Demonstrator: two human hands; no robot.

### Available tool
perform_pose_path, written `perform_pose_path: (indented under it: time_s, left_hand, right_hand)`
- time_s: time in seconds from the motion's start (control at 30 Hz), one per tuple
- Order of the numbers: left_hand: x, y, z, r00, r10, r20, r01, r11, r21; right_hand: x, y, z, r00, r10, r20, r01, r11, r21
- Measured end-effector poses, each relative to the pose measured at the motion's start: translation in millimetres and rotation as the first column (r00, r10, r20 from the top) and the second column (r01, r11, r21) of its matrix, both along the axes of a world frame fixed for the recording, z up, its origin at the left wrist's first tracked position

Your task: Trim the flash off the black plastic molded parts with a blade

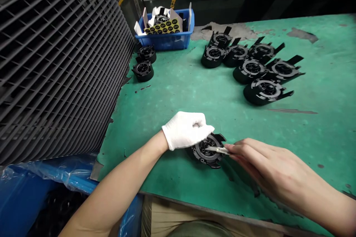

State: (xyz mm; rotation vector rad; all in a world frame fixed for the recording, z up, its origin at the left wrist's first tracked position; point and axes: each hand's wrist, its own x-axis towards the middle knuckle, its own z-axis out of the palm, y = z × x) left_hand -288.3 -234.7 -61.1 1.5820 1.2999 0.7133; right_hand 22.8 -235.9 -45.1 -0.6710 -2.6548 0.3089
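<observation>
A round black plastic part (209, 150) lies on the green table near its front edge. My left hand (187, 129), in a white glove, is closed over the part's left rim and holds it in place. My right hand (261, 161), bare, pinches a thin metal tool (219, 150), perhaps tweezers or a blade. The tool's tip rests on the middle of the part.
Several similar black parts (251, 68) with tabs lie at the back right. Two more black parts (144, 64) sit by a blue bin (167, 39) holding sticker sheets. A large grey grille (55, 63) leans at the left. A blue plastic bag (41, 185) is below it. The green table (319, 126) has worn patches.
</observation>
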Motion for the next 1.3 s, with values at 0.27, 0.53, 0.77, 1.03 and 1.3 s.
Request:
perform_pose_path:
  time_s: [0.27, 0.53, 0.77, 1.03, 1.3]
  left_hand:
    - [-0.9, -2.2, -10.9, 0.998, -0.003, 0.061, -0.001, 0.997, 0.072]
    - [-23.2, 1.5, -14.2, 0.960, -0.242, 0.142, 0.223, 0.966, 0.133]
    - [-7.0, -6.1, -11.7, 0.986, -0.153, 0.062, 0.150, 0.987, 0.061]
    - [0.6, -7.5, -12.7, 0.995, -0.087, 0.056, 0.081, 0.991, 0.106]
    - [1.6, -9.0, -10.4, 0.996, -0.090, 0.030, 0.084, 0.985, 0.152]
  right_hand:
    - [9.3, -14.3, 3.3, 0.997, -0.029, -0.074, 0.019, 0.992, -0.122]
    - [12.7, -9.6, -16.6, 0.992, -0.090, -0.086, 0.083, 0.993, -0.079]
    - [26.1, 1.6, -6.2, 0.988, -0.147, -0.042, 0.147, 0.989, -0.004]
    - [18.9, 11.1, -18.3, 0.998, -0.043, -0.043, 0.041, 0.998, -0.050]
    - [22.9, 28.5, -16.4, 0.997, 0.070, -0.025, -0.073, 0.990, -0.121]
